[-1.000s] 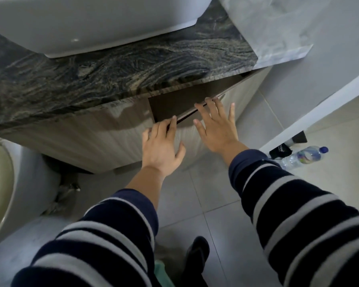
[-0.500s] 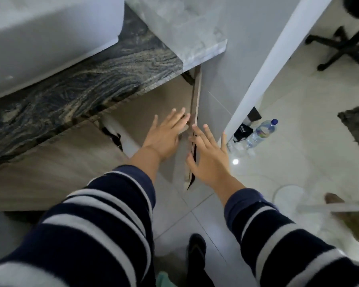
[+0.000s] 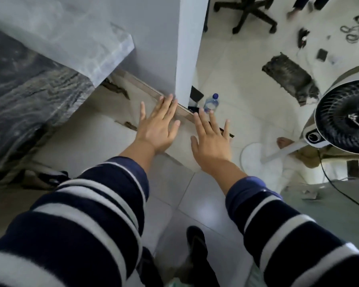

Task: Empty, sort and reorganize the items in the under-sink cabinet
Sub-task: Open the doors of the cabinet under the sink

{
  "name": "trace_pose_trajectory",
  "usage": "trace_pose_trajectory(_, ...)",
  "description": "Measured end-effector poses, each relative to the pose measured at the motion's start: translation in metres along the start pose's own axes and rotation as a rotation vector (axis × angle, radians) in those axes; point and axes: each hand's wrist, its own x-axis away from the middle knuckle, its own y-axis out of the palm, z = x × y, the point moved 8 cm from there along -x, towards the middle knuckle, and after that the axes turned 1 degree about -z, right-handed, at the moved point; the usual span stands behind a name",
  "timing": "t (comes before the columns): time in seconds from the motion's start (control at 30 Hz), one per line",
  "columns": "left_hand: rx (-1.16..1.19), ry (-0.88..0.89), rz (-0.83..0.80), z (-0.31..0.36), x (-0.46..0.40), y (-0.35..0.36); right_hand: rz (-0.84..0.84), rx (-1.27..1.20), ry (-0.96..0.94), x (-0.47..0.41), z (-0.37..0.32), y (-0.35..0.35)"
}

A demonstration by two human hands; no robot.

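Note:
The under-sink cabinet's right door (image 3: 131, 88) stands swung wide open under the dark marbled countertop (image 3: 23, 88). Its top edge runs toward the white wall corner (image 3: 184, 59). My left hand (image 3: 157, 126) lies flat with straight fingers against the door's inner face, fingertips at its top edge. My right hand (image 3: 212, 141) is spread flat over the door's outer end. Both hands hold nothing. The cabinet's inside is in shadow at the lower left, and its contents are hidden.
A clear water bottle with a blue cap (image 3: 211, 103) and a black object (image 3: 196, 94) stand on the floor beyond the door by the wall corner. A white fan (image 3: 344, 114) stands at right. Office chair base (image 3: 245, 11), dark mat (image 3: 288, 77), my feet on grey tiles.
The cabinet door has swung from nearly closed to wide open, with both flat hands following it to the right. My view has turned right, and the fan and the room floor now show.

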Motion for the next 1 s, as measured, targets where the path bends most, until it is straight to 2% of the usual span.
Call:
trace_pose_trajectory(0.1,-0.012,-0.02,0.014,0.009,-0.023,-0.003,-0.051,0.064,0.049,-0.027,0.021,0.003)
trace_pose_trajectory(0.23,-0.041,-0.035,0.011,0.018,-0.044,-0.004,-0.098,0.121,-0.002,-0.057,0.043,-0.003)
trace_pose_trajectory(0.43,-0.033,-0.07,-0.034,0.021,-0.043,0.0,-0.093,0.17,-0.04,-0.056,0.044,0.0)
trace_pose_trajectory(0.57,-0.037,-0.206,-0.06,0.006,-0.014,-0.007,-0.12,0.202,-0.129,-0.052,0.031,-0.008)
trace_pose_trajectory(0.77,0.005,-0.491,-0.057,-0.048,0.074,-0.023,-0.2,0.173,-0.384,-0.046,-0.042,-0.02)
trace_pose_trajectory(1.0,-0.006,-0.811,-0.073,-0.125,0.214,-0.024,-0.255,0.177,-0.68,-0.011,-0.174,-0.005)
